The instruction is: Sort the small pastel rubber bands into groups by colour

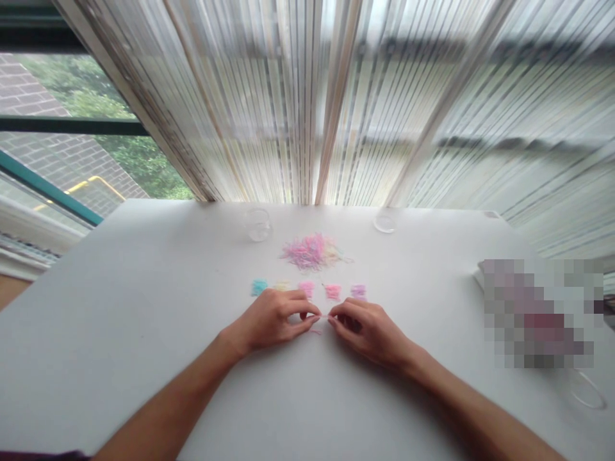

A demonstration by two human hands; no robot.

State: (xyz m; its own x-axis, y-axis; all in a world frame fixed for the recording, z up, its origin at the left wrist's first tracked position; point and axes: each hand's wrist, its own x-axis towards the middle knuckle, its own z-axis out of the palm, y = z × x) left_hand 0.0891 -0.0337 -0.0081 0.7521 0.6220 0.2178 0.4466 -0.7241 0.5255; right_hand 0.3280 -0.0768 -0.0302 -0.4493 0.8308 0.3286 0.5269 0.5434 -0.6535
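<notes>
Above the white table, my left hand and my right hand meet almost fingertip to fingertip. Both are closed in a pinch on a thin pink strip, stretched level across the small gap. Another thin pink piece lies just below the left fingertips. Beyond the hands runs a row of small piles of similar thin pieces: teal, pale yellow, pink, coral and lilac. Their exact kind is too small to make out.
Behind the row lies a larger mixed heap of pink, lilac and yellow pieces. A clear round container and a clear lid-like disc are near the back edge. A blurred-out object with a white cord sits right. Blinds hang behind.
</notes>
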